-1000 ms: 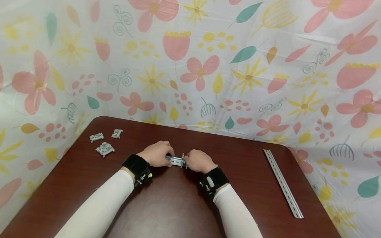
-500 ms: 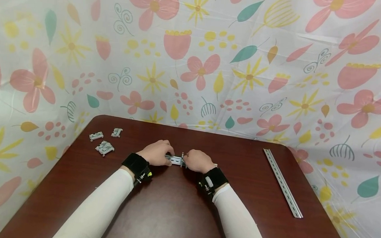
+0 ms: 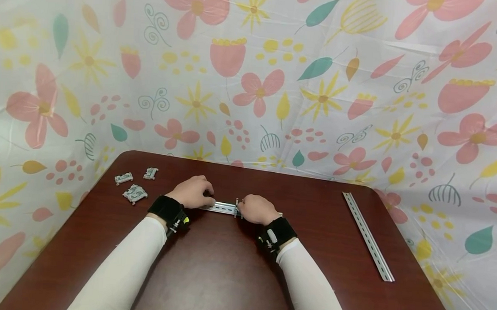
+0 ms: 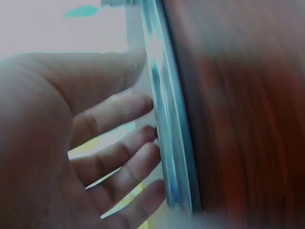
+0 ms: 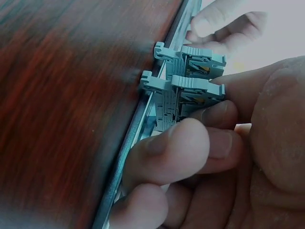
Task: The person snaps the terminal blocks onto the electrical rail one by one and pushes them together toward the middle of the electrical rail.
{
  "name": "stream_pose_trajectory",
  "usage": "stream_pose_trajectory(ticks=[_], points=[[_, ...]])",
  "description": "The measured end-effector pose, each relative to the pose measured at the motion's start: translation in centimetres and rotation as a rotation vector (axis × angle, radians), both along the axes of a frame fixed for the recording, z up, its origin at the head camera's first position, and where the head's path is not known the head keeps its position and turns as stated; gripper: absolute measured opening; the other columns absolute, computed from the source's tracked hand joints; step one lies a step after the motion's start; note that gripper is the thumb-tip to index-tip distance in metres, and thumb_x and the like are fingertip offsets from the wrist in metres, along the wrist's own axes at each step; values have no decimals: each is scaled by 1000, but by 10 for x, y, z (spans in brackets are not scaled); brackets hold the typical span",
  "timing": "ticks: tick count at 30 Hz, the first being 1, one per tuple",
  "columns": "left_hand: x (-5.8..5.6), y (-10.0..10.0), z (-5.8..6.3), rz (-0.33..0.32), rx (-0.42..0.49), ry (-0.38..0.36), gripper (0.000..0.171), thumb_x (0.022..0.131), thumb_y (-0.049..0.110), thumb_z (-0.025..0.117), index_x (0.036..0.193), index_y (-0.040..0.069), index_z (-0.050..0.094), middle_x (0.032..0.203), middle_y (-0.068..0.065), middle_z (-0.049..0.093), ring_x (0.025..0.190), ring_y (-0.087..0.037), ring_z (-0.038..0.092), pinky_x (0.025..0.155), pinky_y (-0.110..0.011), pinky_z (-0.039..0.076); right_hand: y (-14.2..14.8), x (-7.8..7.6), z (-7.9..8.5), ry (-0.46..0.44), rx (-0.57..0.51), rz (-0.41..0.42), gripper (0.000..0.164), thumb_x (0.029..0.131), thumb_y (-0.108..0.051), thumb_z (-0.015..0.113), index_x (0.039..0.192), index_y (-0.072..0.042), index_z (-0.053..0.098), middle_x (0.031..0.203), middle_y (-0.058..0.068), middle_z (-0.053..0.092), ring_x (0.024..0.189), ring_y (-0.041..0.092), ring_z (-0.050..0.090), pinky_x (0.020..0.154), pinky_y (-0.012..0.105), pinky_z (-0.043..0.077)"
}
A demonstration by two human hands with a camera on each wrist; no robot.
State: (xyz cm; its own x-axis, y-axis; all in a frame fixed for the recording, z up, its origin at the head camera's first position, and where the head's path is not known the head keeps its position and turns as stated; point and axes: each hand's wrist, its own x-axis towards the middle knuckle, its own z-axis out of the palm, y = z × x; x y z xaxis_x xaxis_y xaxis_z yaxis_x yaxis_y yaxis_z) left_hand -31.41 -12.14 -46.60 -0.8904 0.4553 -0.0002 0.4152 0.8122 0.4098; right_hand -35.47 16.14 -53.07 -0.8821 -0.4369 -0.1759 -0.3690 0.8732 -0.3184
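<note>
A slotted metal DIN rail [image 3: 223, 208] lies across the table between the hands. Two grey terminal blocks [image 5: 198, 88] sit side by side on it, one edge showing beside the right hand in the head view. My right hand [image 3: 259, 209] grips the nearer terminal block, fingers curled low over the rail and thumb at the block's outer end. Further left, my left hand [image 3: 192, 192] is at the rail's left part. In the left wrist view its fingers [image 4: 119, 112] are spread and loosely extended, fingertips right at the rail's edge.
Several loose terminal blocks [image 3: 135, 194] lie on the table's far left. A second, longer DIN rail [image 3: 367, 236] lies slantwise on the right. Behind the brown table [image 3: 210, 273] hangs a flower-patterned curtain [image 3: 249, 127].
My left hand has slid left along the rail and loosened, uncovering more of the rail between the hands. The right hand keeps its place at the terminal block.
</note>
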Motion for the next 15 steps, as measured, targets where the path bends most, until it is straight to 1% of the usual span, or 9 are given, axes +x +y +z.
stream_pose_trajectory(ticks=[4, 7, 9, 12, 15], points=[[-3, -16, 1, 98, -98, 109, 25, 104, 32, 80, 118, 12, 84, 115, -10, 68, 109, -34, 63, 94, -53, 55, 1, -3, -1, 10, 5, 8, 54, 114, -41, 49, 67, -28, 71, 70, -6, 67, 64, 15, 64, 73, 40, 56], [-6, -30, 1, 186, -159, 171, 20, 104, 28, 79, 111, 10, 83, 111, -14, 68, 108, -39, 61, 96, -57, 51, 1, -5, -3, 3, 13, 0, 54, 114, -41, 49, 67, -28, 71, 69, -6, 67, 63, 15, 65, 72, 38, 56], [-8, -42, 1, 234, -164, 174, 21, 104, 27, 78, 110, 8, 82, 112, -17, 67, 109, -42, 60, 97, -60, 49, 1, -5, -3, -2, 10, -5, 55, 115, -41, 48, 66, -27, 70, 68, -6, 66, 63, 15, 64, 71, 38, 55], [-9, -60, 1, 305, -149, 176, 22, 105, 26, 75, 111, 6, 82, 116, -22, 67, 112, -46, 59, 100, -65, 47, 1, -4, -2, -13, -9, -13, 55, 114, -40, 50, 64, -27, 68, 66, -5, 64, 61, 17, 63, 69, 39, 54], [-9, -79, 2, 375, -134, 176, 22, 105, 25, 73, 106, 5, 81, 117, -26, 67, 111, -50, 59, 100, -68, 47, -2, 5, 8, -13, -32, -12, 55, 115, -38, 48, 65, -25, 65, 67, -3, 62, 62, 19, 61, 69, 40, 54]])
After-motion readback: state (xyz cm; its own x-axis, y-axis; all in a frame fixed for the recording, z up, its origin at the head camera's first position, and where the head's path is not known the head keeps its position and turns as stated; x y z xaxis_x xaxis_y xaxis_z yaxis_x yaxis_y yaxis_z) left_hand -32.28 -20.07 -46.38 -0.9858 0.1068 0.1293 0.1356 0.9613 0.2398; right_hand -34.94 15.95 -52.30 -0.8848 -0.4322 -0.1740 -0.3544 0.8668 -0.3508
